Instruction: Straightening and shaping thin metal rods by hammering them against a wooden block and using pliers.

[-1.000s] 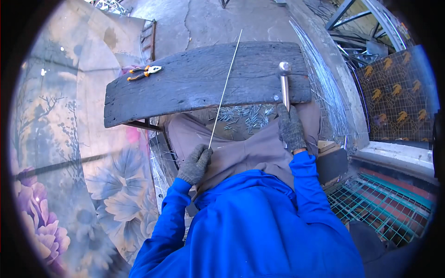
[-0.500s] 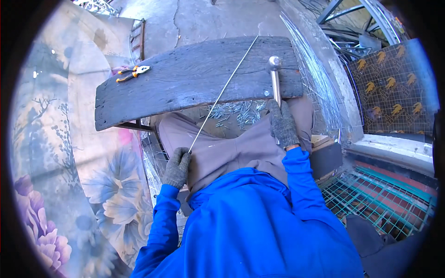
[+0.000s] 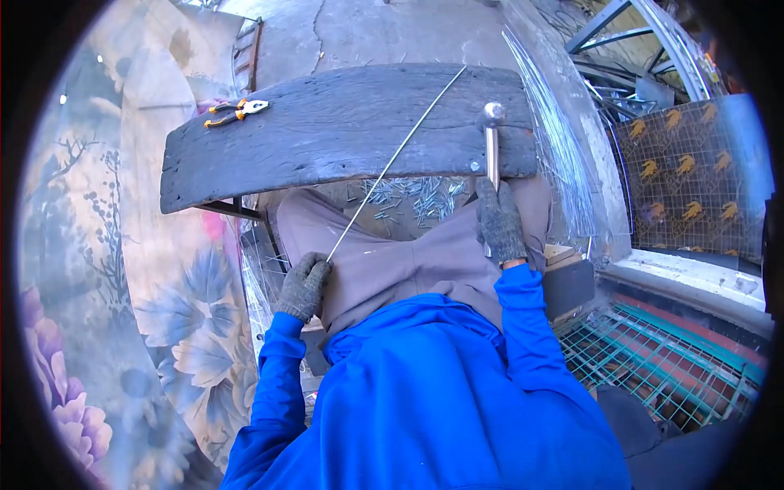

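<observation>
Metal rod (image 3: 396, 158) slants mid-frame over the wooden bench (image 3: 269, 155), left hand (image 3: 304, 286) grasping its lower end, probably for steadiness; right hand (image 3: 500, 222) clasps an upward-pointing ball-headed hammer (image 3: 492, 151).

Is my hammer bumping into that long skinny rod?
Apart. The head view shows bare wood of the dark bench between the hammer, held in the right hand, and the rod.

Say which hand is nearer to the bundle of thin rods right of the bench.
Right. The right hand, gripping a hammer, is left of the rod bundle; the left hand, holding a single rod, is much farther left.
</observation>
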A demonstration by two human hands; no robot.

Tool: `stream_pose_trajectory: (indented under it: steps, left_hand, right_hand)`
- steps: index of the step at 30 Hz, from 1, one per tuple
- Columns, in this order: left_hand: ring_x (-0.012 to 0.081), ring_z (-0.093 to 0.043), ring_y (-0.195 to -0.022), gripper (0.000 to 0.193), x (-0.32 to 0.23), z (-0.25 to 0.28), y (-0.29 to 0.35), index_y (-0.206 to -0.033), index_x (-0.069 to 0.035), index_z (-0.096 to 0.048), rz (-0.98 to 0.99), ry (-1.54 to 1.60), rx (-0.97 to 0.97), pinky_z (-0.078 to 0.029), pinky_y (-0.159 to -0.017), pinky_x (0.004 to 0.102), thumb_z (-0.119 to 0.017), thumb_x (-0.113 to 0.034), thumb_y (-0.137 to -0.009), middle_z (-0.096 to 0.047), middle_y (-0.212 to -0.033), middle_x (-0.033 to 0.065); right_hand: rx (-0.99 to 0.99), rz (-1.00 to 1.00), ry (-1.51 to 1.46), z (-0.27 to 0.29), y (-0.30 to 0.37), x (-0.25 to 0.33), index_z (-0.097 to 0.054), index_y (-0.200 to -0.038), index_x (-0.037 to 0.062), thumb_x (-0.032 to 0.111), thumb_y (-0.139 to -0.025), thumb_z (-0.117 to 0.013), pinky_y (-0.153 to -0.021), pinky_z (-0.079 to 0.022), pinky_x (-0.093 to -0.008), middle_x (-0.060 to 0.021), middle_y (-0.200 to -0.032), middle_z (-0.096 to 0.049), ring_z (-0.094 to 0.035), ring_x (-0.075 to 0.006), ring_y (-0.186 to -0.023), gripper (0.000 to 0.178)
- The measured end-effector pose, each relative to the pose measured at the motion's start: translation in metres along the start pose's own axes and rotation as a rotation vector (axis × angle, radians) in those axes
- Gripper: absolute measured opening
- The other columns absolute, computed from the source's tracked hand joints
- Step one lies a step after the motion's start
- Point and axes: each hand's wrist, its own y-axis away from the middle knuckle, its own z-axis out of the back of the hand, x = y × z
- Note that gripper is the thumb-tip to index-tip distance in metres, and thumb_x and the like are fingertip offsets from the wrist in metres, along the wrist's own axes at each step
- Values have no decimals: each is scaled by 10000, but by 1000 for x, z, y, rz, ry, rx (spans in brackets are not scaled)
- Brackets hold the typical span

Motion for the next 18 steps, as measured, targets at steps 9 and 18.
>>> stream_pose_trajectory:
  steps: [9, 18]
  left_hand:
    - [450, -649, -886, 276, -3, -7, 8, -1082, -45, -612, -198, -173, -115, -499, -758, 484, -537, -298, -1004, -661, -934, 249]
    - [276, -654, -818, 304, 25, 4, 1, -1045, -21, -627, -83, 15, 68, -499, -756, 388, -517, -301, -1007, -671, -868, 139]
  right_hand:
    - [-83, -296, -441, 30, 12, 81, -605, -1229, 68, 277, -998, -588, -592, -517, -400, -125, -829, -614, -613, -254, -645, 312]
    - [-362, 393, -57, 8, -8, 59, -600, -1181, 21, 285, -988, -629, -640, -517, -402, -192, -822, -641, -632, -284, -702, 329]
